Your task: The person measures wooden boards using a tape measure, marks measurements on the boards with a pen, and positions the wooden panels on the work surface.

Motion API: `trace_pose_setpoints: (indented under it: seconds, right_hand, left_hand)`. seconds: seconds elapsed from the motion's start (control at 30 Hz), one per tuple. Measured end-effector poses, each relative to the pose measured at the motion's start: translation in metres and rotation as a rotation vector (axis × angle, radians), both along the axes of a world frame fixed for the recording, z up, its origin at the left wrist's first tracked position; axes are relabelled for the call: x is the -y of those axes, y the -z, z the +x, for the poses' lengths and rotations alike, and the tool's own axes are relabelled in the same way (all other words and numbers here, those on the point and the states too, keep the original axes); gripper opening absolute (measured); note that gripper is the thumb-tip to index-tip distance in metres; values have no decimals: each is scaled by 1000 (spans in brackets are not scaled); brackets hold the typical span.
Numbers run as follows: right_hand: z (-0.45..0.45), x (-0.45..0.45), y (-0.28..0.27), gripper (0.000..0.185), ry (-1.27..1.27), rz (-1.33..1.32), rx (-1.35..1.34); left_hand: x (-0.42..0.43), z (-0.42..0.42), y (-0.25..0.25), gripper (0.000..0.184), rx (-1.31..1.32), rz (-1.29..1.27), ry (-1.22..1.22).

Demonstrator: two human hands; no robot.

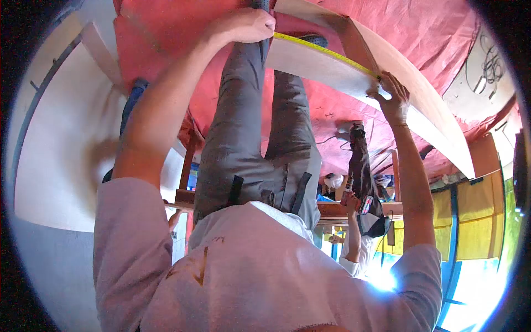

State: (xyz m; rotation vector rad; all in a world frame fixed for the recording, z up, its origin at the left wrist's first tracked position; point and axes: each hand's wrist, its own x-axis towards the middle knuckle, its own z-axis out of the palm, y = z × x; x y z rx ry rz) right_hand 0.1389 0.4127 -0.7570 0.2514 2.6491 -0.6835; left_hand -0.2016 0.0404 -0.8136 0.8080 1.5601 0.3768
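A yellow tape measure (326, 51) is stretched along the edge of a long curved pale panel (321, 65). At the tape's left end my left hand (254, 25) is closed, with its fingers pinched on the tape. My right hand (394, 94) is at the tape's other end, thumb and fingers curled around the panel's edge and the tape. Whatever else sits inside the right hand is washed out by glare. Behind the tape, a second curved wooden strip (420, 83) runs along the panel, joined by a brown crosspiece (359, 47).
Red sheeting (166, 33) covers the surface beyond my legs. A co-worker (359, 243) in the lower right holds a power drill (347, 195). Cables (489, 69) lie at the upper right. A wooden beam (332, 209) crosses behind me, and a white wall (66, 138) stands left.
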Motion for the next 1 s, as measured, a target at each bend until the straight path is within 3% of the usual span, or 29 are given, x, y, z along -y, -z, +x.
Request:
trace_pose_setpoints:
  seconds: [0.03,0.1,0.3,0.6,1.0]
  right_hand:
    - [-1,0,-1,77,1,3,-1]
    - [-1,-1,-1,78,7,3,-7]
    - [-3,0,-4,77,26,6,-9]
    - [-14,-10,-9,70,4,-59,35]
    - [-17,-19,-2,70,-57,-97,179]
  left_hand:
    - [-6,-6,-3,26,1,5,5]
    - [-21,-18,-27,27,200,-346,5]
    - [-21,-20,5,30,335,-197,107]
    - [-31,-19,6,29,396,-341,-1]
    - [-31,-11,3,29,425,-333,-82]
